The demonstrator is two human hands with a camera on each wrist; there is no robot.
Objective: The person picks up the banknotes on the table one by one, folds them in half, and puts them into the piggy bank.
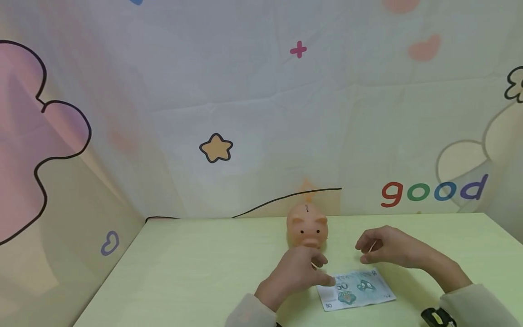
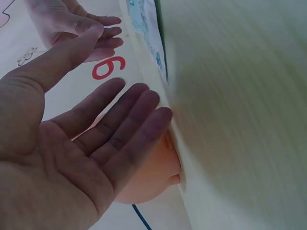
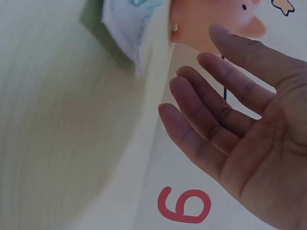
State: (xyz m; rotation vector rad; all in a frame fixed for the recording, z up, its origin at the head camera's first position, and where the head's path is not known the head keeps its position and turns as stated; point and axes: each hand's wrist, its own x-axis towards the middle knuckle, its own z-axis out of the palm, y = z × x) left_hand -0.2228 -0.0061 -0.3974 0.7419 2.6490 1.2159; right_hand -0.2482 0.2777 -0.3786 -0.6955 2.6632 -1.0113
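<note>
A printed banknote [image 1: 359, 290] marked 50 lies flat on the table, in front of a pink piggy bank [image 1: 307, 225] with a slot on its top. My left hand [image 1: 296, 271] hovers near the note's left end, between it and the piggy bank; its thumb overlaps the note in the head view, and whether they touch I cannot tell. In the left wrist view that hand's palm [image 2: 62, 167] holds nothing, fingers relaxed. To the right of the piggy bank, beyond the note, my right hand [image 1: 394, 247] is held above the table. Its loosely bent fingers [image 3: 211, 115] hold nothing.
The pale yellow-green table [image 1: 184, 268] reaches back to a printed cloth backdrop [image 1: 261, 113] with a star and the word good. The cloth also hangs along the left side. A dark band [image 1: 438, 317] shows by the right sleeve.
</note>
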